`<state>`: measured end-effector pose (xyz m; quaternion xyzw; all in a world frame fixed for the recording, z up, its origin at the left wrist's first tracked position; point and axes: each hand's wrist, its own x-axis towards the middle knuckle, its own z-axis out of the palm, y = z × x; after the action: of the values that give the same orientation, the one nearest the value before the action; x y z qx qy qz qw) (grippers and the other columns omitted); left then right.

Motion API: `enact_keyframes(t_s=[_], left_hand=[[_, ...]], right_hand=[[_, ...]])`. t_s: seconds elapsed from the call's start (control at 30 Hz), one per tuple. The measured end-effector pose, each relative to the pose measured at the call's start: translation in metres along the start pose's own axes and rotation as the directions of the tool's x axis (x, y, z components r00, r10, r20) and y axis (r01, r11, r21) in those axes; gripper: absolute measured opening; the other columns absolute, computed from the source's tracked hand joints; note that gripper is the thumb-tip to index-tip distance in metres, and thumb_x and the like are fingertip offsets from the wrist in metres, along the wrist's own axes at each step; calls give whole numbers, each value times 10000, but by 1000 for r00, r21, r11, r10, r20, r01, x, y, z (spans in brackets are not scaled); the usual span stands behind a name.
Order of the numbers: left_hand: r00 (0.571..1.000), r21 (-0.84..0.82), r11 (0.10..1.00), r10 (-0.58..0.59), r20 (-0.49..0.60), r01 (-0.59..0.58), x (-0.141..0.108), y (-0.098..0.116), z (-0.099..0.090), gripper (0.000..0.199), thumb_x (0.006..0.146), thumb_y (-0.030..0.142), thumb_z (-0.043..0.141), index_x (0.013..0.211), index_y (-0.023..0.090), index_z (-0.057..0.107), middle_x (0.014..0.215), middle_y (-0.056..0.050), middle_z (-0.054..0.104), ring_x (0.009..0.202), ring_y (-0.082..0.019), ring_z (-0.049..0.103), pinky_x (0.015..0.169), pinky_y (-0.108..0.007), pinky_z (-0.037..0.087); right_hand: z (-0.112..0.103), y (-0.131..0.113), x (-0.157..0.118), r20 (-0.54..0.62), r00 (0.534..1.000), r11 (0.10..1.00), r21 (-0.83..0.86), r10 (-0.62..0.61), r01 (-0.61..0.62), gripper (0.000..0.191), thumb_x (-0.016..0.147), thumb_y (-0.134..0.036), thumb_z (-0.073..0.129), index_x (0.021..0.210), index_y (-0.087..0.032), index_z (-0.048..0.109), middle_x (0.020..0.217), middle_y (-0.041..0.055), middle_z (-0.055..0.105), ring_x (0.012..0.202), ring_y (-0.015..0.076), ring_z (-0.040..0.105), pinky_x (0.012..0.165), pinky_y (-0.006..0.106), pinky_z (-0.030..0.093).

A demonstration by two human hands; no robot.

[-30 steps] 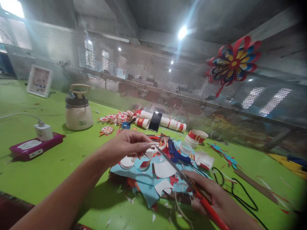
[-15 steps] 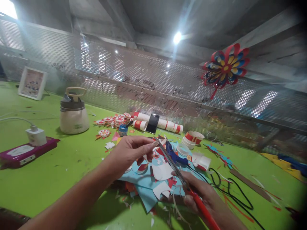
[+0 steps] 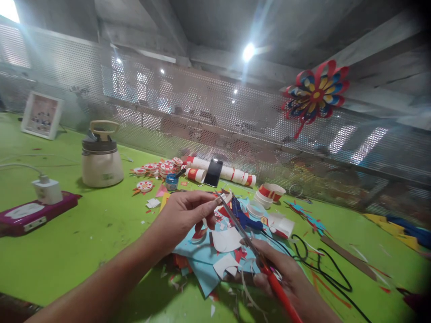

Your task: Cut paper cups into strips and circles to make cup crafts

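Observation:
My left hand (image 3: 192, 210) is closed in a pinch on a small pale scrap of paper (image 3: 220, 202), mostly hidden by the fingertips. Its thumb and forefinger are right beside the tips of a pair of scissors (image 3: 239, 228). My right hand (image 3: 281, 267) is wrapped round the red handle of these scissors, whose blades point away and to the left and look almost closed. Below the hands, curved white paper cutoffs (image 3: 226, 240) lie on light blue sheets (image 3: 204, 273). A blue glue gun (image 3: 245, 217) rests just behind the blades.
On the green table (image 3: 111, 237) stand a beige jug (image 3: 103, 166), a blue jar (image 3: 171, 182) and stacked paper cups (image 3: 266, 197). Red-and-white paper discs (image 3: 166, 168) and a phone (image 3: 213, 172) lie farther back. A black cord (image 3: 323, 269) loops at right, near a purple power strip's opposite side.
The whole view has shifted slightly, with background things a little farther left. Both hands keep nearly the same pose, and the scissor blades look slightly closer together.

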<state>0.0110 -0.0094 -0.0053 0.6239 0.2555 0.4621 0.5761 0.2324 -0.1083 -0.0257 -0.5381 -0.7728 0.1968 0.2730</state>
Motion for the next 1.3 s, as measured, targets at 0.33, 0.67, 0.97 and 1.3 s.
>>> enact_keyframes(t_s=[0.33, 0.67, 0.97, 1.3], left_hand=[[1000, 0, 1000, -9, 28, 9, 2, -3, -2, 288, 775, 424, 669, 787, 136, 677, 559, 1, 610, 433, -83, 479, 407, -219, 359], [992, 36, 999, -28, 123, 23, 6, -4, -17, 257, 820, 399, 636, 767, 150, 669, 620, 3, 618, 501, -80, 480, 471, -218, 350], [980, 105, 993, -74, 185, 55, 8, 5, -42, 302, 806, 410, 626, 858, 114, 656, 554, 53, 425, 494, -64, 326, 450, -207, 201], [916, 214, 976, -115, 385, 33, 5, 12, -41, 271, 853, 370, 583, 803, 106, 611, 564, 49, 449, 496, -65, 312, 458, -221, 216]], right_hand=[[15, 3, -2, -68, 997, 993, 114, 48, -40, 373, 858, -530, 477, 985, -215, 631, 634, -18, 533, 512, 125, 442, 478, 218, 384], [1, 10, -5, -194, 981, 991, -134, -21, -5, 352, 877, -390, 473, 1119, -192, 636, 673, 4, 596, 575, 152, 544, 534, 225, 459], [-34, 3, -9, 17, 1000, 985, -171, 21, -18, 314, 819, -380, 605, 1109, -262, 627, 1000, 50, 699, 835, 232, 665, 686, 280, 545], [-48, -15, -14, 242, 968, 991, -124, 73, -43, 454, 816, -607, 553, 1078, -254, 664, 1007, 73, 693, 856, 252, 653, 741, 351, 542]])
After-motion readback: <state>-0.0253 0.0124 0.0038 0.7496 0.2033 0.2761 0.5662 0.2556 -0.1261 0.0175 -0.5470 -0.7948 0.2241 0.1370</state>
